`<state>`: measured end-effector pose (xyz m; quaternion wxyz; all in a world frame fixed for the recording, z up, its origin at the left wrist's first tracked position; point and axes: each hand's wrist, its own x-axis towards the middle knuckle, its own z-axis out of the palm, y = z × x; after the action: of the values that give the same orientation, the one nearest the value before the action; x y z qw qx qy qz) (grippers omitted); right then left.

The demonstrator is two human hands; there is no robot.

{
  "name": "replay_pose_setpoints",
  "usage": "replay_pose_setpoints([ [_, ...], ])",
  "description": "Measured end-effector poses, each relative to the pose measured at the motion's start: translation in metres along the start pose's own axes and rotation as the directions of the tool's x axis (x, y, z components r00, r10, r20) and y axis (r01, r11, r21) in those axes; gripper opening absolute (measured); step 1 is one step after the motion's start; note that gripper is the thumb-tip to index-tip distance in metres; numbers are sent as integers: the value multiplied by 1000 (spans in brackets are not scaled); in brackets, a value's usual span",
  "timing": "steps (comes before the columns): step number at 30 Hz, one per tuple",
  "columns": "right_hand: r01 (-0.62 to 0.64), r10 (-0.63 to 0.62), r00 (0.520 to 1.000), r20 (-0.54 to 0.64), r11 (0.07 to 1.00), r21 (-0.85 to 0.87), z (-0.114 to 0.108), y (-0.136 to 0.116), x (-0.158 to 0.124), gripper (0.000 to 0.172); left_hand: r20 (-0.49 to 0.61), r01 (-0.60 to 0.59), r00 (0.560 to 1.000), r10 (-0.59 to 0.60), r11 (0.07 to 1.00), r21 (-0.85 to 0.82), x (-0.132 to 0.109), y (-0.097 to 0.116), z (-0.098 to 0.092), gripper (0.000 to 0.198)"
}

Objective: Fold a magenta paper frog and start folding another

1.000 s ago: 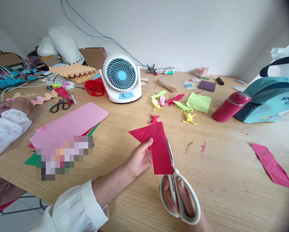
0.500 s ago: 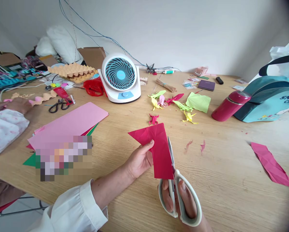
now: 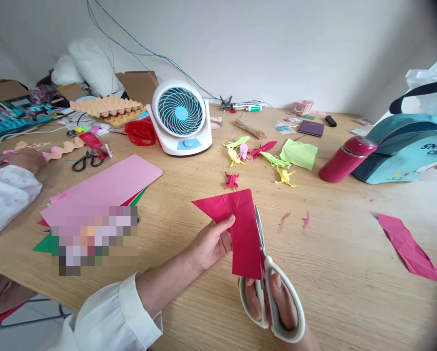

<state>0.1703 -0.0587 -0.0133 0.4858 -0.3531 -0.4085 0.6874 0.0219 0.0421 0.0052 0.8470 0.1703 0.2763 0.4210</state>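
Observation:
My left hand (image 3: 211, 242) pinches a folded sheet of crimson paper (image 3: 242, 229) by its left edge and holds it up above the wooden table (image 3: 342, 273). My right hand (image 3: 276, 304) has its fingers through the white handles of a pair of scissors (image 3: 267, 282). The blades run up along the paper's right edge. A small red folded paper frog (image 3: 232, 180) lies on the table just beyond the sheet.
A white and blue desk fan (image 3: 180, 118) stands at the back. Pink card sheets (image 3: 104, 187) lie left, folded paper figures (image 3: 262, 156) and a green sheet beyond. A red flask (image 3: 344, 160), a teal bag (image 3: 408, 148) and a crimson offcut (image 3: 408, 247) are right. Another person's sleeve (image 3: 2, 197) rests far left.
The scissors have crept a little further up the paper's right edge. Both hands and the sheet have stayed almost where they were.

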Motion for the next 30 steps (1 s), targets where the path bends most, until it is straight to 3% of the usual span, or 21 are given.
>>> replay_pose_setpoints([
  [7, -12, 12, 1000, 1, 998, 58, 2, -2, -2, 44, 17, 39, 999, -39, 999, -26, 1, 0, -2, 21],
  [15, 48, -49, 999, 3, 995, 89, 6, -6, -1, 44, -40, -23, 999, 24, 999, 22, 0, 0, 2, 18],
  [22, -43, 42, 999, 16, 996, 82, 0, -4, 0, 47, 18, -22, 1000, 22, 1000, -9, 1, -1, -2, 16],
  [30, -19, 18, 1000, 13, 998, 64, 1, -5, 1, 47, -11, -80, 997, 80, 996, 41, 0, 0, 2, 17],
])
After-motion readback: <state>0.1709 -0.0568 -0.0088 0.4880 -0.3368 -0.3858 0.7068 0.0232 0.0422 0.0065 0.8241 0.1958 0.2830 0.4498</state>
